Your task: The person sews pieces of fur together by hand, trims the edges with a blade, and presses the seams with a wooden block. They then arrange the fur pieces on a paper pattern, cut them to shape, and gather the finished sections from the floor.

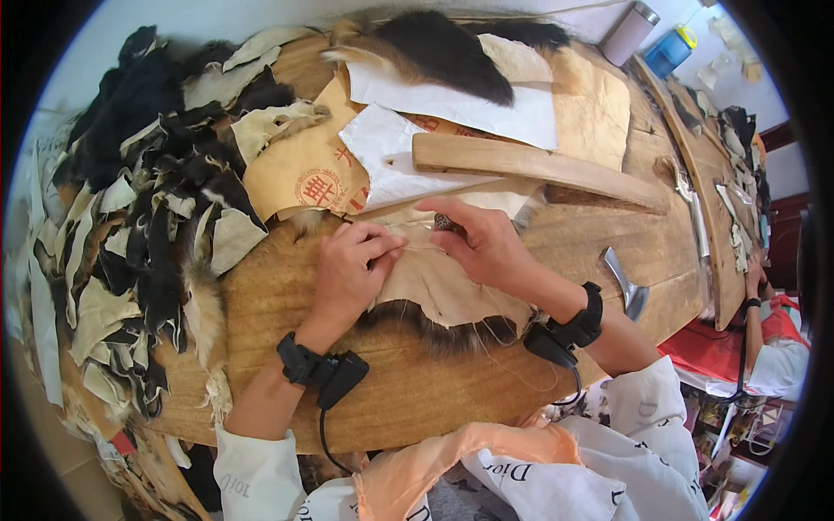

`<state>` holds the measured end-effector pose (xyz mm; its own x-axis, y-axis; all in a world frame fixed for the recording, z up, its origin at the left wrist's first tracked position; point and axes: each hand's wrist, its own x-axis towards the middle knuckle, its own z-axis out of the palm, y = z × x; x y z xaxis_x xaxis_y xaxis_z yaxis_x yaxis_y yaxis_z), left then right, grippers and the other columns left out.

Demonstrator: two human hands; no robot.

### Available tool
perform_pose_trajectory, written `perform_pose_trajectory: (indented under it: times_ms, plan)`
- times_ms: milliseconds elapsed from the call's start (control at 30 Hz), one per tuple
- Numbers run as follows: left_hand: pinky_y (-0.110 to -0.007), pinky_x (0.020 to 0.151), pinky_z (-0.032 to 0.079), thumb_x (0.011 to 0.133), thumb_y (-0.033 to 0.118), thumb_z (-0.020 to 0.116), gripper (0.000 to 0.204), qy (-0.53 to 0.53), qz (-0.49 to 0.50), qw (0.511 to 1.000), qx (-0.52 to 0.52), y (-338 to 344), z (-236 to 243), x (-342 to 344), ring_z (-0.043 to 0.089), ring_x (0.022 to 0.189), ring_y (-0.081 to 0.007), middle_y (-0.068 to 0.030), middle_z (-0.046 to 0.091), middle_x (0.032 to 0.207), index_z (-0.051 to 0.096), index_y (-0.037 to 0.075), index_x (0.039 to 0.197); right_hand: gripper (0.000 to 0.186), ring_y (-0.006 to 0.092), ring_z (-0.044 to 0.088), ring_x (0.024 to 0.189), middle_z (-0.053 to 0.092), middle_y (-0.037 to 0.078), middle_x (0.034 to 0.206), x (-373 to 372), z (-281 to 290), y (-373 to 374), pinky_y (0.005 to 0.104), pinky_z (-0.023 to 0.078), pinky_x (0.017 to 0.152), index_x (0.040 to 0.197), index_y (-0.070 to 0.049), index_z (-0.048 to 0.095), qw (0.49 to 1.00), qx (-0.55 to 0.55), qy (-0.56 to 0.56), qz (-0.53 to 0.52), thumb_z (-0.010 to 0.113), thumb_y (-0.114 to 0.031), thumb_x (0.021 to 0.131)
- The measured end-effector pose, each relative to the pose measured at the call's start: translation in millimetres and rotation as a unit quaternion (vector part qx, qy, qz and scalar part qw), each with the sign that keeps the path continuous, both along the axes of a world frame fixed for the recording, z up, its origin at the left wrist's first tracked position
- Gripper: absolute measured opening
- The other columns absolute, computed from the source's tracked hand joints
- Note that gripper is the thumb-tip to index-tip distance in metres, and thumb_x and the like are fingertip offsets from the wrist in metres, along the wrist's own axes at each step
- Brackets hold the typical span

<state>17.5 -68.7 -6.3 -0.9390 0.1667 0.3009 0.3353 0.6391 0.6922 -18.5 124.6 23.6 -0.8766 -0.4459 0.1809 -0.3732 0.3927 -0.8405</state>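
1. Nearest the body, a white cloth garment with dark lettering point(638, 438) covers the upper arms, and a peach-coloured cloth band point(469, 443) crosses the front. A black strapped device with a cable sits on each wrist.

2. Just beyond, on the brown wooden tabletop point(287, 395), lies the tan, thin piece of hide with dark fur on its underside point(447, 295). It spreads between the two hands and toward the body, skin side up, its dark fur showing along the near edge. Loose pale thread point(499, 339) trails from its near right side.

3. The left hand point(356, 260) is at the hide's upper left, thumb and forefinger pinched together on its edge.

4. The right hand point(486, 243) is at the upper right, near the left fingertips, its fingers curled and thumb reaching down to the hide; a dark, dimpled metal thimble point(446, 223) shows on one finger. Whether it grips a needle, I cannot tell.

5. Right of the hide, well apart from it, rests a grey metal blade with a flared end point(627, 282).

6. Past the hands, a long, pale wooden bar point(539, 167) lies across white and tan sheets.

7. Leftward is a heap of black-and-cream fur scraps point(156, 226).
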Motion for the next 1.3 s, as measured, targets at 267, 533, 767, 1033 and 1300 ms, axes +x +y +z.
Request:
perform_pose_trajectory:
  times_ms: [267, 533, 767, 1033, 1300]
  plan:
    - [-0.032, 0.07, 0.038, 0.071, 0.011, 0.068, 0.011, -0.012, 0.014, 1.0, 0.0, 0.3, 0.0, -0.5, 0.055, 0.079, -0.0192, -0.001, 0.061, 0.083, 0.07, 0.014, 0.081, 0.005, 0.0261, 0.055, 0.058, 0.054, 0.009, 0.065, -9.8, -8.4, 0.1, 0.0339, 0.042, 0.052, 0.077, -0.003, 0.065, 0.991, 0.077, 0.096, 0.047, 0.064, -0.003, 0.072]
    - [-0.032, 0.068, 0.037, 0.07, 0.011, 0.068, 0.01, -0.014, 0.023, 1.0, 0.01, 2.0, -0.6, -1.0, 0.055, 0.079, -0.0179, 0.0008, 0.062, 0.083, 0.07, 0.014, 0.079, 0.002, 0.027, 0.055, 0.059, 0.052, 0.009, 0.064, -14.1, -10.7, -0.6, 0.0356, 0.042, 0.052, 0.075, -0.004, 0.063, 0.988, 0.076, 0.116, 0.073, 0.062, -0.004, 0.073]
    - [-0.031, 0.066, 0.036, 0.069, 0.01, 0.067, 0.009, 0.006, 0.036, 0.999, -0.006, 4.0, -1.7, -0.2, 0.055, 0.077, -0.0178, 0.0026, 0.062, 0.083, 0.069, 0.014, 0.077, 0.026, 0.0318, 0.053, 0.075, 0.051, 0.014, 0.078, -8.1, -9.0, -15.3, 0.0391, 0.045, 0.062, 0.088, -0.001, 0.05, 0.964, 0.18, 0.176, 0.081, 0.061, -0.012, 0.067]
    - [-0.032, 0.067, 0.036, 0.069, 0.004, 0.06, 0.013, -0.012, 0.054, 0.998, -0.001, 5.8, 0.2, -1.0, 0.055, 0.077, -0.0182, 0.002, 0.064, 0.083, 0.069, 0.013, 0.073, 0.033, 0.029, 0.049, 0.073, 0.047, 0.015, 0.078, -3.2, -13.2, -26.0, 0.0371, 0.044, 0.06, 0.084, -0.002, 0.043, 0.945, 0.245, 0.207, 0.059, 0.061, -0.016, 0.06]
    - [-0.032, 0.068, 0.036, 0.068, 0.008, 0.063, 0.013, -0.041, 0.065, 0.997, 0.009, 5.8, -0.6, -2.4, 0.055, 0.077, -0.0185, 0.0025, 0.066, 0.087, 0.07, 0.014, 0.077, 0.03, 0.0265, 0.049, 0.071, 0.048, 0.011, 0.076, -4.3, -12.6, -26.5, 0.0356, 0.043, 0.06, 0.087, -0.003, 0.044, 0.932, 0.262, 0.239, 0.078, 0.057, -0.014, 0.062]
